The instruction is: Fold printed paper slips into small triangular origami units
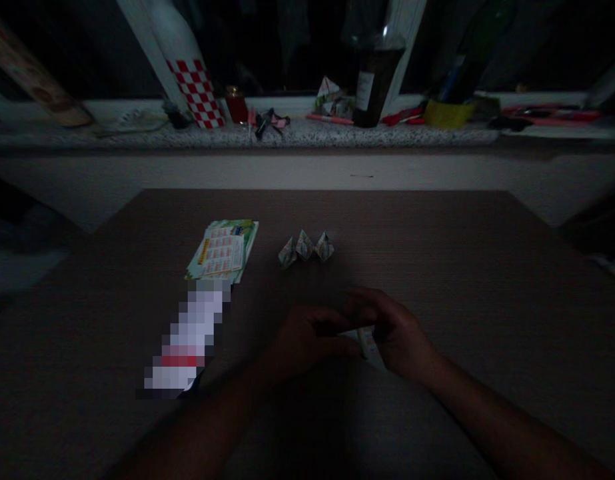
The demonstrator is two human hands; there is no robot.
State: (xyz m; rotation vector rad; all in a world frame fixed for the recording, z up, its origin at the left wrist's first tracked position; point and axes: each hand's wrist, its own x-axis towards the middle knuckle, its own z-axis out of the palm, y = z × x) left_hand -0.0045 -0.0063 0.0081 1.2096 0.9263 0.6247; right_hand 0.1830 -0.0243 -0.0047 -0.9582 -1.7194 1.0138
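Both hands meet over the table, on a small printed paper card (pixel 371 348). My left hand (pixel 312 337) pinches the card's left end between thumb and fingers. My right hand (pixel 400 333) curls round its other side, and its fingers hide part of the paper. Beyond my hands stand three small folded paper pieces (pixel 304 246) in a row, pointed at the top and printed in the same style. To their left lies a stack of printed cards (pixel 222 250), slightly fanned.
A pixelated, lit phone-like object (pixel 190 340) lies left of my left forearm. Behind the wooden table (pixel 437 247), a granite windowsill (pixel 297 139) carries a red-checked bottle (pixel 194 87), a dark bottle (pixel 370 90), a yellow holder (pixel 448 114) and small items. The room is dim.
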